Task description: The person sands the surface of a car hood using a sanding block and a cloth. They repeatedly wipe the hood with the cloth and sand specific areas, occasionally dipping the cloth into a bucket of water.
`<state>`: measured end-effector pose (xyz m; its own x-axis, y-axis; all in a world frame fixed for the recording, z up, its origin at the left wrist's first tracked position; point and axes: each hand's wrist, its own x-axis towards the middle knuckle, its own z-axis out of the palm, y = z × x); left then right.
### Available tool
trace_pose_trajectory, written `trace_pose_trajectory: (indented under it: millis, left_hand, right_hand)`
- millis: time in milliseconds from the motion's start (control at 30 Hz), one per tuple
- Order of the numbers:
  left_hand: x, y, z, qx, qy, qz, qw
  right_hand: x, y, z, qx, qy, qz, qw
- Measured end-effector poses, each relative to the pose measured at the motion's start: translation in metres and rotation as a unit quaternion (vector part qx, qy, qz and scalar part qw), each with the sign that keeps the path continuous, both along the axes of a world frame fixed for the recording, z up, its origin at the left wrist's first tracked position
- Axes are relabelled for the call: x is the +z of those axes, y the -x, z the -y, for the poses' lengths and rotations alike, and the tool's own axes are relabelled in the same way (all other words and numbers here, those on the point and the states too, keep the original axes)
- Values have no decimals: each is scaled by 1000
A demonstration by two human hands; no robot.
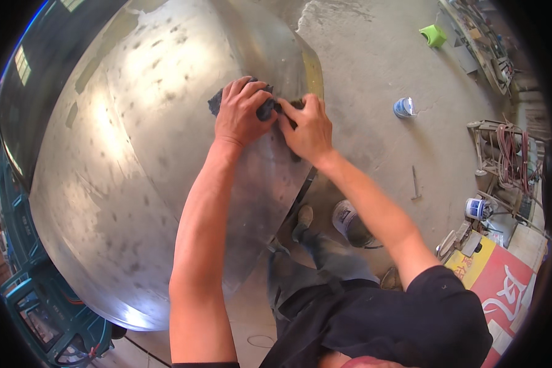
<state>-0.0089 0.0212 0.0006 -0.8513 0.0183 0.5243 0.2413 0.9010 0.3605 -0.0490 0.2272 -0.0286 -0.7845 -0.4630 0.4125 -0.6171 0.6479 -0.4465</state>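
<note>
A large metal car hood (165, 141), bare grey with dark blotches and dull patches, fills the left and middle of the view. On its right part, near the edge, my left hand (244, 111) presses down with curled fingers over a crumpled dark rag (216, 103). Close beside it, almost touching, my right hand (310, 127) is closed at the hood's right edge. Something dark shows under its fingers; its kind is hidden. Yellowish filler or paint (313, 73) runs along the edge beyond my right hand.
By my feet stands a dirty bucket (349, 222). Farther right on the concrete floor are a blue can (403, 108), a hammer-like tool (416, 184) and a green stool (433, 35). A hose reel (510, 153) and red-yellow board (503, 285) line the right. Teal machinery (40, 306) sits lower left.
</note>
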Motion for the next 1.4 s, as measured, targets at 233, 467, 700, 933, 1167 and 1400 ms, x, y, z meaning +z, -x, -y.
trace_pose_trajectory:
  millis: [233, 467, 700, 933, 1167, 1400]
  left_hand:
    - [-6, 1, 2, -30, -30, -6, 999]
    - [-3, 8, -2, -55, -27, -3, 998]
    - [-6, 0, 7, -41, -16, 6, 999]
    - [-7, 2, 1, -37, -21, -7, 999]
    - [1, 11, -11, -34, -30, -13, 999]
    - [-9, 1, 5, -25, -6, -18, 1000]
  right_hand:
    - [1, 17, 9, -43, -13, -13, 999]
    - [9, 48, 14, -51, 15, -7, 999]
    - [2, -48, -3, -28, 50, -5, 998]
    - [-5, -5, 4, -55, 25, -8, 998]
    - [5, 55, 13, -71, 43, -25, 996]
    - [-11, -51, -4, -16, 94, -40, 995]
